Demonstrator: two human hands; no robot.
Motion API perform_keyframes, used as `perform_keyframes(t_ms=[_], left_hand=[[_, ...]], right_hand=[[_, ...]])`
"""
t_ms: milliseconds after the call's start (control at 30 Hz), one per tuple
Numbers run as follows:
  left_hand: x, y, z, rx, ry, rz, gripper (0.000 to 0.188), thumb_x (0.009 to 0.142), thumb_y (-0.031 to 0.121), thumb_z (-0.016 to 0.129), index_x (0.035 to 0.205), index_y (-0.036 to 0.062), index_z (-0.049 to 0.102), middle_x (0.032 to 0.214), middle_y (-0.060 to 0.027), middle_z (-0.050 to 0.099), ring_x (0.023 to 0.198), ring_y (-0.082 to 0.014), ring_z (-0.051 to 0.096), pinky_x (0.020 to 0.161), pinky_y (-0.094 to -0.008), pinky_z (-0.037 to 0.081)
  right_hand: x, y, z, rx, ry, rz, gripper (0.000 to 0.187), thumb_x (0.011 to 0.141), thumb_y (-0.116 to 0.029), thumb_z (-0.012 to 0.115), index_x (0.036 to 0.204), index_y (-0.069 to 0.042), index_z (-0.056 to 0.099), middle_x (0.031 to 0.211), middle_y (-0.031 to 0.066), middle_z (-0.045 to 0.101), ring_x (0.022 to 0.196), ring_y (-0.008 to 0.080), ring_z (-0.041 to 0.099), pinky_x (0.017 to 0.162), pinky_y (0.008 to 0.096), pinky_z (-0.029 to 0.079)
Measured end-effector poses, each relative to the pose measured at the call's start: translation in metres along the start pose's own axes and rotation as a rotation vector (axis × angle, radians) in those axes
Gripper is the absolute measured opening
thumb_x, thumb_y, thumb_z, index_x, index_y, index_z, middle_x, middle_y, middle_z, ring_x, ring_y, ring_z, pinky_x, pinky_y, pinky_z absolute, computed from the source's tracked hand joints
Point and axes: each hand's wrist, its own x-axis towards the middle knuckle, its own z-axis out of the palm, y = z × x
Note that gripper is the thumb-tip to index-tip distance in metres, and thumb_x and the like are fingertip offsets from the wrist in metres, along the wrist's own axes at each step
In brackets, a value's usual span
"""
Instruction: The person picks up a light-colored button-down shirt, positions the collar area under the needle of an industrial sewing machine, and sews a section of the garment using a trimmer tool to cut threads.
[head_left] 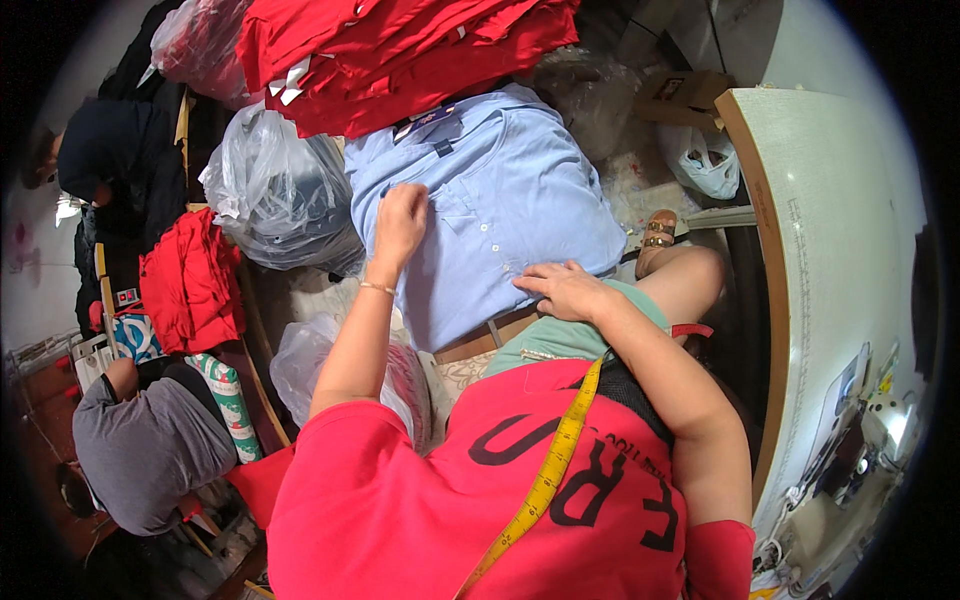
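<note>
A light blue shirt (500, 190) with a buttoned placket lies spread out in front of me, with a dark label at its neck. My left hand (402, 218) is closed on its left part, fingers curled against the cloth; the fingertips are partly hidden. Lower on the right, my right hand (568, 290) rests on the shirt's near edge beside the row of small white buttons, its fingers stretched out. A yellow tape measure (545, 480) hangs down over my red top.
A big pile of red cloth (400, 60) stands beyond the shirt. Plastic bags (285, 185) sit to the left, near another red cloth stack (192, 280). At right is a white table (840, 250) with a wooden edge. Two people (150, 445) work at far left.
</note>
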Motion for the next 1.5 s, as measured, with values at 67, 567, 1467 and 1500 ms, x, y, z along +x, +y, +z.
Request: perform_keyframes(t_ms=[67,567,1467,1500], left_hand=[[-0.011,0.001,0.000,0.207,0.041,0.246,0.013,0.077,0.011,0.065,0.089,0.0064,0.062,0.098,-0.0079,0.061,0.096,-0.0259,0.055,0.085,-0.0374,0.039],[0.019,-0.031,0.014,0.178,-0.056,0.214,0.018,0.073,0.021,0.070,0.077,0.0043,0.064,0.104,-0.0079,0.057,0.103,-0.0257,0.050,0.090,-0.0408,0.033],[-0.025,0.030,0.043,0.162,-0.214,0.156,0.065,0.084,0.036,0.056,0.137,0.0028,0.034,0.147,-0.0169,0.025,0.135,-0.0337,0.023,0.110,-0.0520,0.013],[-0.032,0.038,0.033,0.172,-0.175,0.190,0.065,0.083,0.035,0.058,0.135,0.0023,0.036,0.146,-0.0173,0.026,0.135,-0.0341,0.024,0.110,-0.0520,0.013]], right_hand=[[0.000,0.000,0.000,-0.010,-0.005,-0.003,0.059,0.080,-0.016,0.061,0.135,-0.023,0.042,0.138,0.0047,0.040,0.129,0.0235,0.035,0.104,0.0508,0.026],[0.000,0.001,0.001,-0.001,-0.038,0.006,0.061,0.078,-0.016,0.062,0.135,-0.023,0.041,0.142,0.0038,0.036,0.131,0.0233,0.032,0.107,0.0511,0.024],[-0.011,0.000,-0.009,-0.037,-0.080,0.058,0.051,0.079,-0.021,0.061,0.129,-0.020,0.049,0.136,0.0024,0.044,0.126,0.0223,0.040,0.101,0.0493,0.031],[-0.015,0.000,-0.012,-0.021,-0.082,0.071,0.049,0.079,-0.022,0.060,0.127,-0.020,0.051,0.135,0.0024,0.045,0.125,0.0225,0.041,0.100,0.0487,0.032]])
